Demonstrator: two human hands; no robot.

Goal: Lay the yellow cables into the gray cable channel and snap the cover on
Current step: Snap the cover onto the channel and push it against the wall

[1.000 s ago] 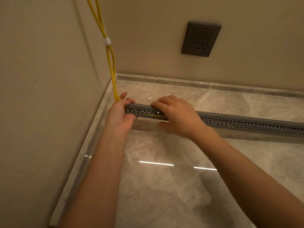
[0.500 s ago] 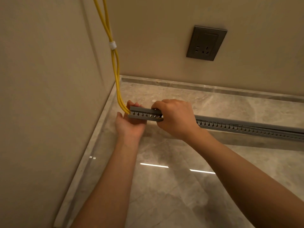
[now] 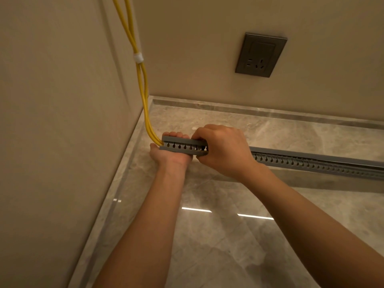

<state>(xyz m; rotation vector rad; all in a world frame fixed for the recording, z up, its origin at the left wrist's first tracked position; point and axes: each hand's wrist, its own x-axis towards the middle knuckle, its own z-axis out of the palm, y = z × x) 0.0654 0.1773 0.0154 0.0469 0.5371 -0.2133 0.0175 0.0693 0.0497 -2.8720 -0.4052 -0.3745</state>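
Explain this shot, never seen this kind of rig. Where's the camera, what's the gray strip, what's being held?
No machine here: a person works bare-handed; the one camera sits on their head, looking down. The gray cable channel, a slotted duct, runs along a polished stone surface. Both hands grip its left end: the left hand cups it from below, the right hand clamps it alongside. The yellow cables, bound by a white tie, drop down the wall corner into that end. A wall socket sits above.
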